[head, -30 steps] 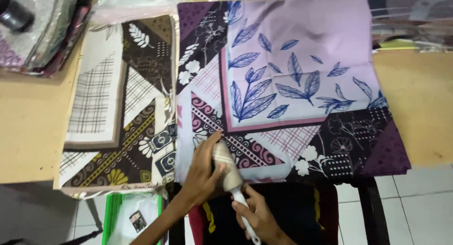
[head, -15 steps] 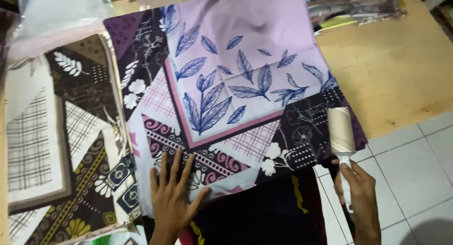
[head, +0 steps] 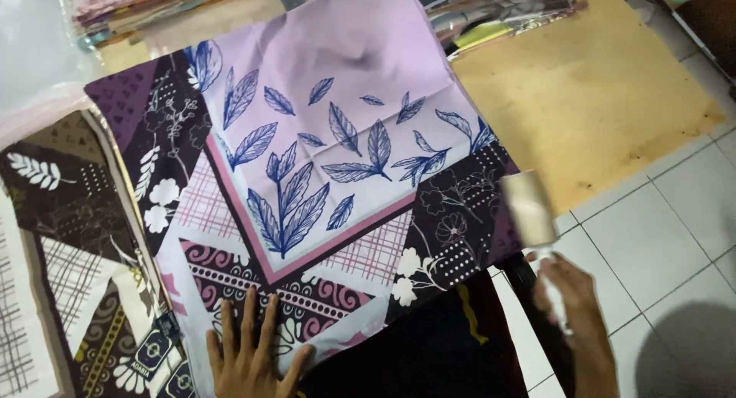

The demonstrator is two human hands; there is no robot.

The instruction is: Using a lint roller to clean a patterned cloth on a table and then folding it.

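Pinning the near hem, left hand [head: 249,352] lies flat, fingers spread wide, on the purple leaf-print cloth [head: 322,160] laid over the wooden table [head: 606,99]. Right hand [head: 571,310] grips a lint roller [head: 530,210], lifted off the cloth past its right edge. Rolling looks unfinished; the lilac centre shows creases farther up.

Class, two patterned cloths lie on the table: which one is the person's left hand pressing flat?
The lilac cloth with blue leaves: the left hand lies spread on its near edge. The brown cloth with white leaves beside it goes untouched.
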